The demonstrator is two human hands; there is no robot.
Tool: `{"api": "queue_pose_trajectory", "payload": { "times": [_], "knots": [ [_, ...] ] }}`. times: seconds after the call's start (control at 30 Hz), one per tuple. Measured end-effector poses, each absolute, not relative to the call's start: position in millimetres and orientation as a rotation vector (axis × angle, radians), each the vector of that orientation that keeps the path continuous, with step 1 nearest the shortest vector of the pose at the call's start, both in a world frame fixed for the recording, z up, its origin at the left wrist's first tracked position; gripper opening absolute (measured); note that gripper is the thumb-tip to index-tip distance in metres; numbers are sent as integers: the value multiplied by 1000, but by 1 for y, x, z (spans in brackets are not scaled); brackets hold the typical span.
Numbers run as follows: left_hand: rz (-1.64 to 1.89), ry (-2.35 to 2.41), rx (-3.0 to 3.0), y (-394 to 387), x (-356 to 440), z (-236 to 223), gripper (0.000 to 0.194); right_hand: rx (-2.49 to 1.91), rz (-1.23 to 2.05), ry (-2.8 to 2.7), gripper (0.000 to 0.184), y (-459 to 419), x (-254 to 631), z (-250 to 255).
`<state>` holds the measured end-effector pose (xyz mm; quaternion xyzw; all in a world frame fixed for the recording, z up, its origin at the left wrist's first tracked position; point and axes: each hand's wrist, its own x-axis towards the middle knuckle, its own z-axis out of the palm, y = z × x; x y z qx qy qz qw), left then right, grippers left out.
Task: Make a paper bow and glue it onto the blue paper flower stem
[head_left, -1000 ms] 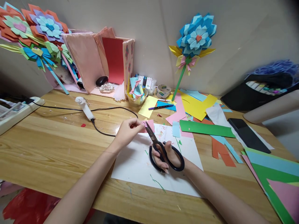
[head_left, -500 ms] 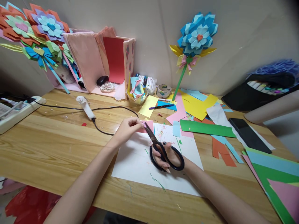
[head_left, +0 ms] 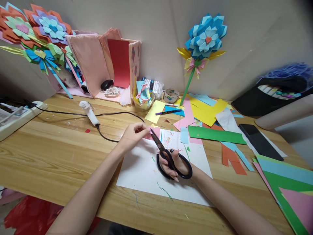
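My right hand (head_left: 172, 164) grips black-handled scissors (head_left: 160, 147) through their loops, over a white sheet of paper (head_left: 141, 173). The blades point away and to the left, reaching the fingertips of my left hand (head_left: 134, 135). Between that thumb and forefinger I pinch a small pink piece of paper (head_left: 151, 131), touching the scissor tips. Its shape is mostly hidden by the fingers. Behind it, a larger pink paper (head_left: 156, 131) lies at the sheet's far edge. Small coloured scraps are scattered on the sheet.
A white glue gun (head_left: 89, 112) with a black cable lies left. A bowl of paper scraps (head_left: 143, 102), a tape roll (head_left: 171, 95) and a blue paper flower (head_left: 206, 37) stand behind. Coloured papers (head_left: 217, 134) and a phone (head_left: 260, 142) lie right.
The scissor blades have closed slightly at the pink piece. Both hands stay in almost the same place, and everything else is unchanged.
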<state>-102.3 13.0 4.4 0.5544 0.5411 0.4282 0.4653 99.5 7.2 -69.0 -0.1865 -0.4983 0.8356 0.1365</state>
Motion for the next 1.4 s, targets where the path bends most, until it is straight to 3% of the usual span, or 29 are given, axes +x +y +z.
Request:
{"api": "queue_pose_trajectory", "payload": {
  "times": [1.4],
  "knots": [
    [995,1199,1242,13,-95,-5,21,-530,2395,-1205,69,-2,86,-68]
  ]
}}
